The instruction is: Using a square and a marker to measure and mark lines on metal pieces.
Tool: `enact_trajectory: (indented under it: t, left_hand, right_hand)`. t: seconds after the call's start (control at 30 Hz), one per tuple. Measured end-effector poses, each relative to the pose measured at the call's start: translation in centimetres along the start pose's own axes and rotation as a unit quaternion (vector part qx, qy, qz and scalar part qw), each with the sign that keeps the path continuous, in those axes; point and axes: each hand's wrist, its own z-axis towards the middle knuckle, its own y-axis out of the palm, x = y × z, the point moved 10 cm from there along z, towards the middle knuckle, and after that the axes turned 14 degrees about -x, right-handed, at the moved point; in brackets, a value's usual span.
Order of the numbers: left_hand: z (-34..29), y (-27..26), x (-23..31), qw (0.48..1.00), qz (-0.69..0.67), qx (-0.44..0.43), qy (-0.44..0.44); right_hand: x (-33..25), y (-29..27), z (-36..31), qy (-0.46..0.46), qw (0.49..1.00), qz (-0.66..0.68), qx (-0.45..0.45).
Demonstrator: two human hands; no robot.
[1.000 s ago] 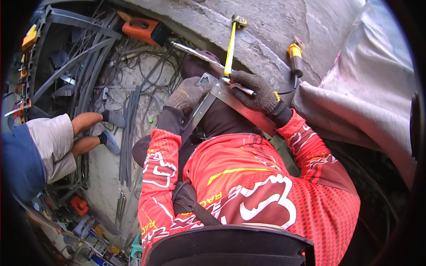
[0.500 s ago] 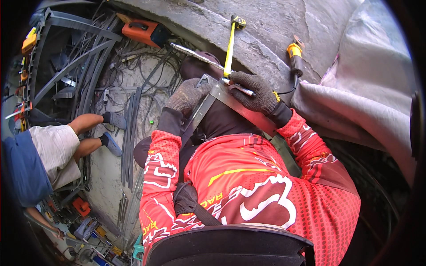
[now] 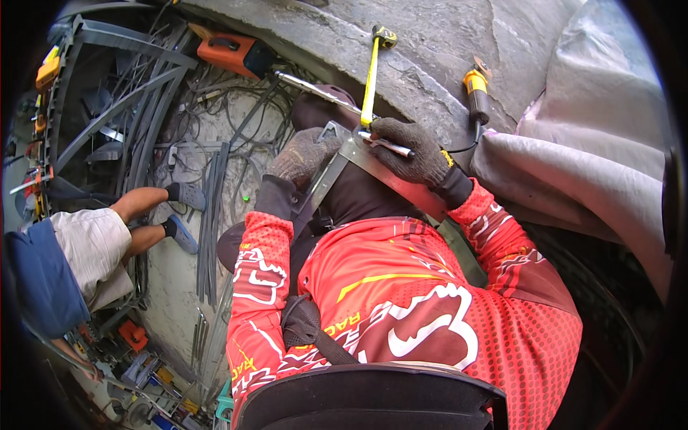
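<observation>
My gloved left hand (image 3: 304, 158) is closed on an L-shaped metal piece (image 3: 394, 175), near its corner, above my lap. One leg of the piece runs back under the left wrist; the other slopes right toward my body and looks reddish. A white marker pen (image 3: 393, 148) lies in the grip of my gloved right hand (image 3: 416, 152), its tip end at the corner. The yellow blade of a tape measure (image 3: 385, 36) stretches from its case on the stone slab down to that corner. Beyond the hands a long thin metal bar (image 3: 315, 89) points away to the left.
A grinder-like power tool (image 3: 476, 97) with a yellow collar rests on the grey slab (image 3: 437, 43), beside a draped cloth (image 3: 588, 143). An orange case (image 3: 235, 54), cables and steel strips (image 3: 208, 222) lie leftward. Another person (image 3: 86, 258) is at far left.
My hands, the metal piece and the tape measure stay nearly still; the marker pen has tilted very slightly. At the far left the other person's body has shifted a little.
</observation>
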Motion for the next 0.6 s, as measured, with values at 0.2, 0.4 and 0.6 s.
enact_trajectory:
  t: [0.2,0.4,0.6]
  left_hand:
    - [0.1,-0.4,-0.1,0.998,0.039,0.023,0.041]
    - [0.1,0.3,-1.0,1.000,0.006,0.010,0.028]
    - [0.4,0.2,-0.7,0.999,-0.002,0.015,0.034]
  right_hand:
    - [-0.2,0.2,0.0,0.002,1.000,0.022,0.001]
    - [0.3,0.5,-0.5,0.017,0.999,0.037,-0.010]
    - [1.1,0.1,-0.8,0.040,0.995,0.091,-0.005]
